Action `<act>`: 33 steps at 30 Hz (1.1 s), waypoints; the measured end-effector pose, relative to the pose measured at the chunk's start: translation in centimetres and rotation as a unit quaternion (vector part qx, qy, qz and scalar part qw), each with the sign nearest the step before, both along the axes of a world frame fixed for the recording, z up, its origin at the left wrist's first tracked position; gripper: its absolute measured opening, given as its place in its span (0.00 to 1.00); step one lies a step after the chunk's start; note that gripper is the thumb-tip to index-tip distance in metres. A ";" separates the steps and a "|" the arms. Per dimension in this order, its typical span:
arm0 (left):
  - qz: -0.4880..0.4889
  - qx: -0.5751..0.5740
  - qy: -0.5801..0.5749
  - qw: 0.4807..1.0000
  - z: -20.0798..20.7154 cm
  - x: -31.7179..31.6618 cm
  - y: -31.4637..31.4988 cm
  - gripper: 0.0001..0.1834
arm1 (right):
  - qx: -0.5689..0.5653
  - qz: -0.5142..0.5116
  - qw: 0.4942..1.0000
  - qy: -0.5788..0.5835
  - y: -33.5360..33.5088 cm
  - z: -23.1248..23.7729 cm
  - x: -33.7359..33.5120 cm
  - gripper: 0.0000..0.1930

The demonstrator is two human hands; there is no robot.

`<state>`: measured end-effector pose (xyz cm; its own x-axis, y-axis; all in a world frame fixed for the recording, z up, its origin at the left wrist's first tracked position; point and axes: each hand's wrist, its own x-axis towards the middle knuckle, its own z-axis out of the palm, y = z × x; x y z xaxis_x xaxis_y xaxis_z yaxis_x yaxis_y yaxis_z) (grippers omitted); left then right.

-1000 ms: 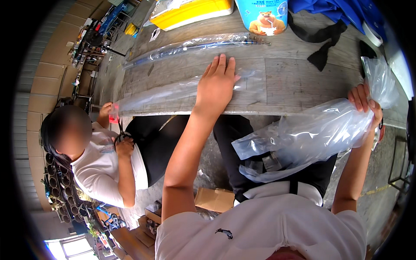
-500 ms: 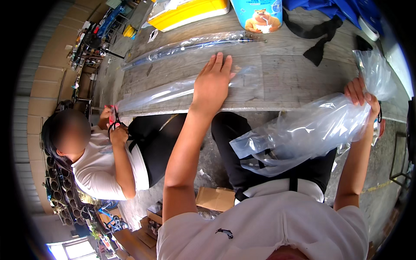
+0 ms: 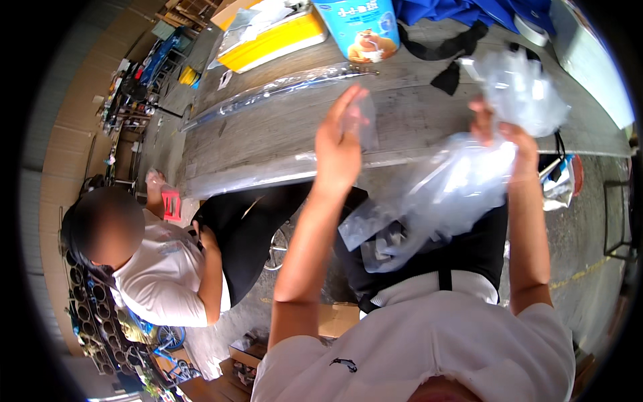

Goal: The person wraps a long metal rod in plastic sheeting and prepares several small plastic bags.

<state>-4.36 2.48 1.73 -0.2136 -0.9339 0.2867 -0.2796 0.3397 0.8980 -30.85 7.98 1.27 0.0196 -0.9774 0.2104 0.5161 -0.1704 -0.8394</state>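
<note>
My left hand (image 3: 338, 147) is raised over the table's near edge. Clear plastic film (image 3: 367, 124) is pinched at its fingers, slightly smeared by motion. A long clear plastic sleeve (image 3: 258, 173) stretches along the edge to the left, toward a co-worker. My right hand (image 3: 512, 137) is closed round a bunch of clear plastic bags (image 3: 452, 194). Their lower part hangs over my lap, and a crumpled part (image 3: 526, 94) sticks up above the fist. Farther back on the table lies a slender rod in a clear sleeve (image 3: 274, 89).
A yellow box (image 3: 271, 50), a blue tub (image 3: 358, 30), black straps (image 3: 445, 50) and blue fabric (image 3: 462, 10) sit along the table's far side. At left, a seated co-worker (image 3: 164, 281) is beside a red plastic piece (image 3: 172, 203). A cardboard box (image 3: 338, 320) lies on the floor.
My left hand has risen off the table with the film at its fingers. My right hand has shifted left with the bags. The co-worker's hand with scissors has dropped toward the lap.
</note>
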 end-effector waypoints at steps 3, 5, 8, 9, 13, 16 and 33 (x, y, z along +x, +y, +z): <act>0.006 0.046 0.062 0.997 2.6 -5.1 4.1 0.25 | 0.033 0.020 0.998 -0.047 0.3 -0.9 3.9 0.26; 0.014 0.014 -0.008 1.000 3.2 -6.7 5.2 0.28 | 0.083 0.016 0.996 -0.021 0.9 0.1 6.3 0.29; 0.051 -0.156 -0.199 0.966 2.4 -7.0 5.1 0.24 | 0.147 0.005 0.987 0.065 2.0 2.4 7.4 0.38; 0.051 -0.172 -0.240 0.954 2.5 -7.0 5.2 0.23 | 0.158 0.030 0.984 0.079 1.9 2.4 7.0 0.39; -0.011 -0.071 -0.273 0.959 4.1 -6.6 5.7 0.24 | 0.182 0.088 0.974 0.102 1.8 1.9 6.0 0.37; -0.104 0.091 -0.118 0.983 3.0 -5.9 6.6 0.29 | 0.155 0.032 0.986 0.046 1.7 0.1 5.0 0.31; 0.432 -0.263 -0.434 0.746 1.9 21.1 6.2 0.53 | -0.069 0.092 0.975 -0.190 -2.0 -3.5 -7.4 0.07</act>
<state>16.69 8.72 3.58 0.0833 -0.6373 0.7661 -0.9965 -0.0614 0.0573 -38.24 6.01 -2.20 0.0866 -0.9265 0.3662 0.8181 -0.1436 -0.5568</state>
